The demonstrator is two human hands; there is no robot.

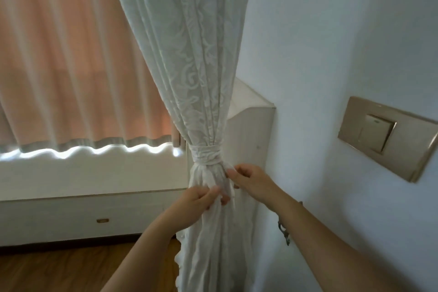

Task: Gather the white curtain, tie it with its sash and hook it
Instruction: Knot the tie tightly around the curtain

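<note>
The white lace curtain [189, 59] hangs gathered into one bunch beside the wall. A white sash [206, 154] is wound and knotted around its waist. Just below the knot, my left hand [200, 199] pinches the bunched fabric from the left. From the right, my right hand [248, 179] pinches the fabric, or a sash end, at the same height. A metal hook [283, 230] sticks out of the wall below my right forearm, apart from the curtain.
A peach curtain [66, 54] covers the window at left above a white drawer unit [90, 211]. A white cabinet [251, 130] stands behind the bunch against the wall. A gold switch plate [388, 137] is on the right wall. Wooden floor [71, 270] lies below.
</note>
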